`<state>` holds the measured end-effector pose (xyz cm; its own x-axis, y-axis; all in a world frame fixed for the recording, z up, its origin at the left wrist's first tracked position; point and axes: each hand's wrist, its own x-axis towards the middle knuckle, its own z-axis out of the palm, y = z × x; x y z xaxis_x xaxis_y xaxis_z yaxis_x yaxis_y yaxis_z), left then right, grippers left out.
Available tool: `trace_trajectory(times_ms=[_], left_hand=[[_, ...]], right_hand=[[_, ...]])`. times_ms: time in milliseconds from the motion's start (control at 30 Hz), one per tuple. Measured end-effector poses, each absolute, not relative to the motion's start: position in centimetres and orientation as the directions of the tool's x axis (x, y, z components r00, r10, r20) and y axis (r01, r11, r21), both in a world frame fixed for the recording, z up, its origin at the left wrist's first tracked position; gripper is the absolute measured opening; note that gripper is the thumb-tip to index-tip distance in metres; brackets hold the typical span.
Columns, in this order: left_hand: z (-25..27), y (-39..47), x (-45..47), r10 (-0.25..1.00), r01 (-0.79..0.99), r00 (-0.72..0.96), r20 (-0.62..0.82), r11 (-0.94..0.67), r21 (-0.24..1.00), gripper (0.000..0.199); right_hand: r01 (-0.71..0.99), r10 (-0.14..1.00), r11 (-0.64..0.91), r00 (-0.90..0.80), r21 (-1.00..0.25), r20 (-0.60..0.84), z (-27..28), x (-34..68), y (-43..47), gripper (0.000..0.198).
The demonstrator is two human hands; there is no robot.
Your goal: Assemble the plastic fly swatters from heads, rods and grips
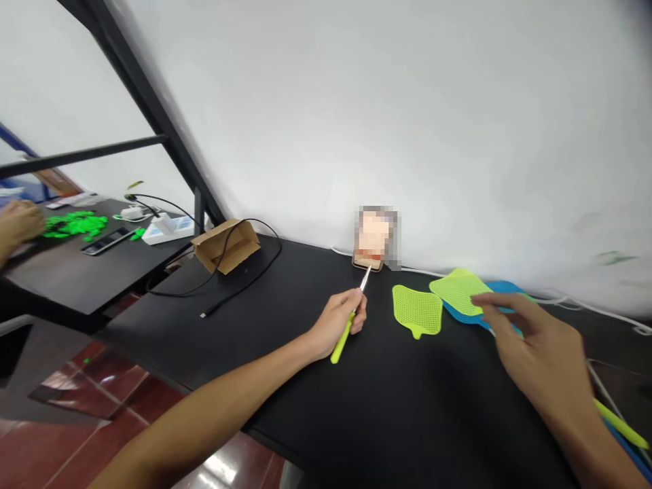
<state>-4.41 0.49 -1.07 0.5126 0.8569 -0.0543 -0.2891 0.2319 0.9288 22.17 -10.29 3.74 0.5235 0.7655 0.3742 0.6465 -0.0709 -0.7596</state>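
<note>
My left hand [342,318] is closed round a yellow-green handle [342,343] with a thin metal rod [365,278] sticking out of its far end. To the right, a loose yellow-green fly swatter head [418,311] lies flat, its short neck towards me. My right hand [534,339] has thumb and index finger pinched at the near right corner of a second yellow-green fly swatter head [456,288]; the other fingers are partly hidden. Beneath that head lie blue fly swatter heads [461,316], partly covered by the hand.
A phone [367,261], its screen blurred out, leans against the wall. An open cardboard box [229,248] and a black cable [244,292] lie left. More handles [621,424] rest at right. On the neighbouring table are green pieces [76,224], a power strip [170,231] and another person's hand [20,224].
</note>
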Motion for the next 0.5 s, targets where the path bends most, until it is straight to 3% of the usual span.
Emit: trace_trajectory(times_ms=[100, 200, 267, 367, 433, 500], left_hand=[[-0.7, 0.4, -4.5, 0.839, -0.278, 0.541, -0.05, 0.235, 0.931, 0.037], [0.1, 0.1, -4.7, 0.818, -0.195, 0.575, -0.021, 0.162, 0.967, 0.033], [0.6, -0.3, -4.8, 0.781, -0.104, 0.624, -0.013, 0.1, 0.99, 0.035], [1.1, -1.0, -4.9, 0.682, 0.007, 0.729, -0.065, 0.087, 0.996, 0.038], [1.2, -1.4, -4.9, 0.611, 0.068, 0.783, -0.117, 0.103, 0.992, 0.041], [1.1, -1.7, -4.8, 0.566, 0.118, 0.81, -0.152, 0.096, 0.988, 0.043]], right_hand=[[0.742, 0.778, -0.121, 0.484, -0.659, 0.401, 4.5, 23.2, -7.3, 0.018], [0.671, 0.745, -0.112, 0.545, -0.733, 0.385, 3.4, 22.7, -6.5, 0.024], [0.567, 0.79, -0.046, 0.525, -0.823, 0.317, 2.2, 20.9, -6.7, 0.034], [0.21, 0.953, 0.038, 0.287, -0.977, 0.099, 0.9, 16.9, -7.6, 0.042], [0.028, 0.991, 0.027, 0.127, -0.999, 0.03, 0.5, 14.5, -8.1, 0.043], [-0.07, 0.997, 0.021, 0.074, -0.997, 0.016, 0.1, 12.8, -8.3, 0.036]])
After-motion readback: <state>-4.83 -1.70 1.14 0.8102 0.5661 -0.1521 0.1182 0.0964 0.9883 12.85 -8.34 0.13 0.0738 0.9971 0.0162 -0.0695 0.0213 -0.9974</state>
